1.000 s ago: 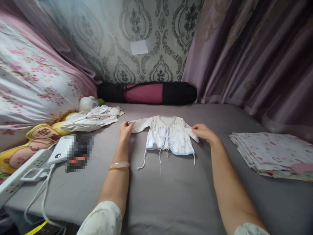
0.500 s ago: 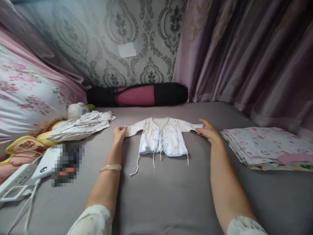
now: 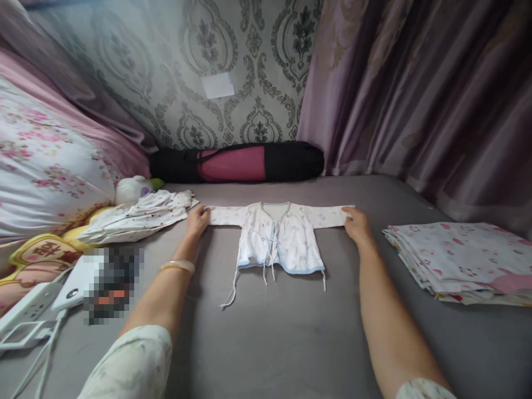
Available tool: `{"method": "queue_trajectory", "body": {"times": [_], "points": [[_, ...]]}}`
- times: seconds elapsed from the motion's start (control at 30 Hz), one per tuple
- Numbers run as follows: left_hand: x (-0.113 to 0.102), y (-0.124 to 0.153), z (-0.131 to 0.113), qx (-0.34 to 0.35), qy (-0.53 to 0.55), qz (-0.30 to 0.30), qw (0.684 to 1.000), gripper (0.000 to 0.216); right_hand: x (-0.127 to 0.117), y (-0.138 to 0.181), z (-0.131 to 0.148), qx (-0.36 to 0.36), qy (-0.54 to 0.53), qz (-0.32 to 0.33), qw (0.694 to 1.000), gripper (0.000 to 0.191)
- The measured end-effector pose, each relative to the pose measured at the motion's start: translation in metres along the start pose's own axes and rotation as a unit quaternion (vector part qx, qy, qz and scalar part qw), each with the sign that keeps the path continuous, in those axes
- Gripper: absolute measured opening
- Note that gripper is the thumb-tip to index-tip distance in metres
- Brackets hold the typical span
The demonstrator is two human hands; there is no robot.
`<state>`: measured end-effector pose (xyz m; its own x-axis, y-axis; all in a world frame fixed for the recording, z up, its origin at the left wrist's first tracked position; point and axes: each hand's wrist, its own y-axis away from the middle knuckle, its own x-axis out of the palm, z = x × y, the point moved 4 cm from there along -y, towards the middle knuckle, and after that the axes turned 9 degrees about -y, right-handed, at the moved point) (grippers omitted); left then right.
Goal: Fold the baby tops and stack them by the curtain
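Observation:
A small white baby shirt [image 3: 286, 244] with blue trim and tie strings lies front side up on the grey bed sheet [image 3: 274, 343]. Both of its sleeves stretch straight out to the sides. My left hand [image 3: 198, 220] is closed on the cuff of the left-side sleeve. At the other cuff, my right hand [image 3: 357, 224] pinches the sleeve end between thumb and fingers. The strings at the front are tied together, and loose ends trail below the hem.
Folded printed cloth [image 3: 461, 255] lies at the right. At the left are a crumpled dotted cloth [image 3: 141, 216], a white power strip [image 3: 33, 305] with cables, a white device [image 3: 77, 282] and a floral pillow [image 3: 50, 155]. A black and red long bag [image 3: 233, 163] lies along the wall.
The sleeves are now pulled straighter and flatter. My left hand has shifted outward and slightly up; my right hand has moved a little outward with its grip changed at the cuff.

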<state>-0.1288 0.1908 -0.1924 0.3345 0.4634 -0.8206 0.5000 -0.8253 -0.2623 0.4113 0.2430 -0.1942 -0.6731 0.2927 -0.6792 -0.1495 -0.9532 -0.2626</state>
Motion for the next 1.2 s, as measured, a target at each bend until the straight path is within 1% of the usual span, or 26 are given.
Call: {"method": "queue_trajectory", "body": {"times": [0.2,0.37,0.43,0.63,0.7,0.77,0.8,0.83,0.87,0.9,0.97,1.0,1.03,1.07,1.1,1.2], "points": [[0.009,-0.009,0.009,0.037,-0.076,0.02,0.996,0.032,0.006,0.005,-0.005,-0.003,0.101,0.01,0.995,0.048],[0.012,-0.005,0.008,0.024,-0.158,0.033,0.987,0.031,0.007,0.008,-0.003,-0.001,0.185,0.024,0.982,0.049],[0.013,-0.003,0.006,0.021,-0.174,0.03,0.984,0.031,0.008,0.009,-0.002,0.005,0.209,0.028,0.978,0.049],[0.012,0.0,0.01,-0.008,-0.173,0.007,0.985,0.036,0.003,0.015,0.0,0.047,0.221,0.018,0.974,0.045],[0.01,0.0,0.009,-0.032,-0.181,-0.003,0.983,0.04,-0.001,0.017,0.002,0.067,0.217,0.01,0.974,0.043],[0.007,0.001,0.003,-0.056,-0.193,-0.026,0.979,0.044,-0.004,0.02,0.009,0.078,0.216,-0.019,0.973,0.043],[0.007,0.002,-0.005,-0.048,-0.196,-0.037,0.979,0.043,-0.005,0.02,0.015,0.07,0.214,-0.037,0.974,0.043],[0.008,0.003,-0.015,-0.019,-0.195,-0.04,0.98,0.04,-0.004,0.02,0.023,0.048,0.206,-0.048,0.976,0.044],[0.011,0.005,-0.029,0.03,-0.187,-0.033,0.981,0.035,0.001,0.02,0.032,0.012,0.192,-0.044,0.98,0.045],[0.016,0.008,-0.044,0.098,-0.171,-0.014,0.98,0.03,0.007,0.02,0.042,-0.033,0.175,-0.025,0.984,0.045],[0.031,0.018,-0.074,0.239,-0.118,0.047,0.963,0.027,0.027,0.022,0.059,-0.114,0.14,0.05,0.982,0.046],[0.039,0.024,-0.086,0.295,-0.091,0.075,0.948,0.028,0.037,0.023,0.064,-0.133,0.133,0.085,0.979,0.046],[0.046,0.029,-0.096,0.336,-0.069,0.099,0.934,0.03,0.046,0.025,0.066,-0.133,0.133,0.113,0.975,0.047],[0.054,0.033,-0.102,0.359,-0.059,0.117,0.924,0.032,0.054,0.026,0.066,-0.122,0.14,0.137,0.973,0.049],[0.061,0.036,-0.105,0.368,-0.058,0.128,0.919,0.034,0.06,0.028,0.063,-0.103,0.149,0.155,0.971,0.051],[0.075,0.036,-0.104,0.345,-0.099,0.141,0.923,0.038,0.068,0.03,0.053,-0.059,0.173,0.187,0.965,0.054]]}}
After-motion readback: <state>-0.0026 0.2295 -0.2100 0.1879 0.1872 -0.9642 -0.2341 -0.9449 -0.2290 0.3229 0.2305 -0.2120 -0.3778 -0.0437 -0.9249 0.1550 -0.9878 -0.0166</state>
